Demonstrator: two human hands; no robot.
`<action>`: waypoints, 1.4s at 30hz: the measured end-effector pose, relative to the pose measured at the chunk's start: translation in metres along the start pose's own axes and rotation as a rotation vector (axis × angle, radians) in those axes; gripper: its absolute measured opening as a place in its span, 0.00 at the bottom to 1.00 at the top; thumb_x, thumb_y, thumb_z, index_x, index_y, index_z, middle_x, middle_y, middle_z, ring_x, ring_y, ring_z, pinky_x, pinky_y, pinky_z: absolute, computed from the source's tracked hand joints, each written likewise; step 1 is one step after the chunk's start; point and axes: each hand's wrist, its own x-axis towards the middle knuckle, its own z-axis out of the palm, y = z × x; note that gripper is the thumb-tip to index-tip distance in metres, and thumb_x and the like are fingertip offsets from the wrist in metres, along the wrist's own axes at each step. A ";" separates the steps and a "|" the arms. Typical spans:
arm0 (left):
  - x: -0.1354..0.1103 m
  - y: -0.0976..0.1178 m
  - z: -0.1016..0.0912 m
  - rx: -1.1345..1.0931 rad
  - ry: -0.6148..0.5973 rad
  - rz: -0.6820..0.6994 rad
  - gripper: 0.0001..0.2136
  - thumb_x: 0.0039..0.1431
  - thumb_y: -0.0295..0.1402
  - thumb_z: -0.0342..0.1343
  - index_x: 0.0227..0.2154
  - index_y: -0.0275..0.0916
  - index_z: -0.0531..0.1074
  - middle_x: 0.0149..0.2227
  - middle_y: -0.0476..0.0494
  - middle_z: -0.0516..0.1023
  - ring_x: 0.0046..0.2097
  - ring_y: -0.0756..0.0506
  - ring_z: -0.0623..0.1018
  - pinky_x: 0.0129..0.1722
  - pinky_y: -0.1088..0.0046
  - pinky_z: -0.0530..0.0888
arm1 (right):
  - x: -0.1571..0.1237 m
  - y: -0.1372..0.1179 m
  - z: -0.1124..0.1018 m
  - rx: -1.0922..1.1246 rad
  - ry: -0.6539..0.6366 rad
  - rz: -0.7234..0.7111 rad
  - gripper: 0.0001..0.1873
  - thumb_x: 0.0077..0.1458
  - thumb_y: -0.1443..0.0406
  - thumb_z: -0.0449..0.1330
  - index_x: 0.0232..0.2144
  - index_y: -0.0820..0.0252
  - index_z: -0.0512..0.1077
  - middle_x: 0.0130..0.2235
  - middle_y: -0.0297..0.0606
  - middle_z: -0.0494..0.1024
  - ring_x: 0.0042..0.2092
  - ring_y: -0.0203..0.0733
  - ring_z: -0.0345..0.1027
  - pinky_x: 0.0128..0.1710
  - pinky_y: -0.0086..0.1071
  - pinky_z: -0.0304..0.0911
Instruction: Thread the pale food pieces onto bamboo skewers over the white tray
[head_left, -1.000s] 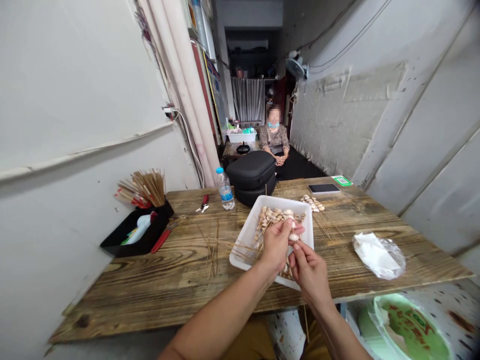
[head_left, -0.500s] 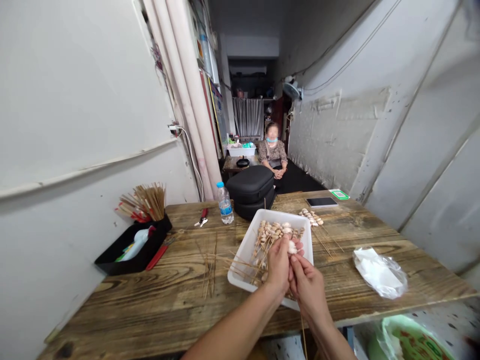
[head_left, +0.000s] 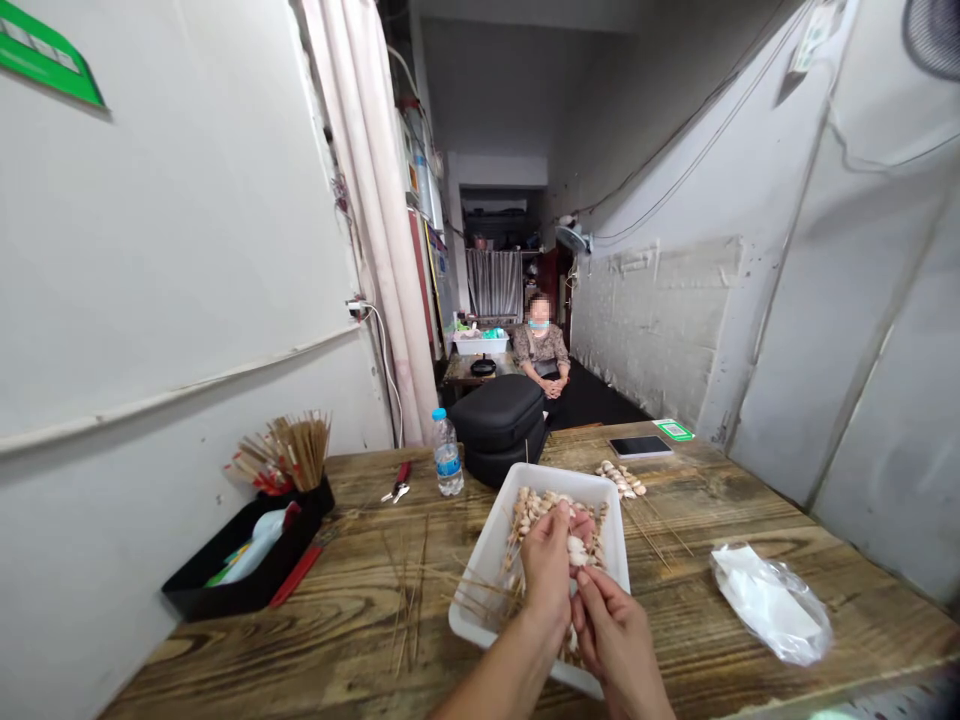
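Over a white plastic tray (head_left: 491,520), both of my hands are on one bamboo skewer of white garlic cloves (head_left: 577,550). My left hand (head_left: 547,565) curls around the upper cloves, its fingers partly hidden behind them. Just below, my right hand (head_left: 611,620) is closed, thumb and forefinger pinching at the bottom clove; the skewer's stick is hidden by that hand. Many more garlic skewers (head_left: 529,508) lie in the tray, their sticks poking over its left rim. To the right of the tray, a few finished-looking garlic skewers (head_left: 621,480) rest on the wooden table (head_left: 322,640).
Loose bamboo sticks (head_left: 409,600) lie left of the tray. Behind stand a water bottle (head_left: 448,455) and a black case (head_left: 499,425); keys (head_left: 397,485) lie nearby. A black organizer (head_left: 232,580) sits left; a phone (head_left: 640,447) and plastic bag (head_left: 776,605) right. A person (head_left: 541,350) sits beyond.
The camera view has tilted up, so the table sits lower in the picture. My hands stay together over the tray, holding the garlic skewer, with more of its white cloves showing between them.
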 end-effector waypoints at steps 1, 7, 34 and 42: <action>0.001 -0.001 0.000 0.005 0.004 -0.008 0.23 0.42 0.50 0.63 0.30 0.31 0.75 0.33 0.36 0.80 0.35 0.43 0.80 0.35 0.72 0.74 | 0.000 0.000 0.000 0.009 0.003 0.004 0.33 0.29 0.41 0.66 0.27 0.63 0.70 0.12 0.24 0.59 0.11 0.23 0.41 0.11 0.21 0.35; -0.003 -0.004 0.011 -0.005 -0.019 0.012 0.21 0.42 0.49 0.64 0.28 0.32 0.74 0.29 0.38 0.80 0.33 0.43 0.80 0.33 0.73 0.74 | 0.002 -0.002 -0.005 0.090 0.118 -0.040 0.32 0.27 0.46 0.70 0.30 0.65 0.75 0.14 0.26 0.61 0.16 0.26 0.50 0.14 0.20 0.45; -0.019 -0.019 0.024 -0.095 -0.093 -0.053 0.20 0.54 0.48 0.53 0.29 0.32 0.74 0.28 0.41 0.78 0.27 0.49 0.76 0.25 0.78 0.68 | -0.012 -0.014 -0.037 -0.209 0.176 -0.162 0.21 0.46 0.50 0.64 0.25 0.64 0.70 0.14 0.24 0.58 0.15 0.25 0.44 0.14 0.21 0.40; -0.005 0.000 0.018 -0.212 -0.074 -0.076 0.18 0.49 0.46 0.61 0.33 0.34 0.74 0.33 0.39 0.79 0.40 0.43 0.80 0.40 0.71 0.74 | -0.019 -0.015 -0.025 -0.229 0.120 -0.089 0.23 0.47 0.50 0.63 0.35 0.64 0.72 0.16 0.24 0.60 0.15 0.24 0.44 0.13 0.21 0.38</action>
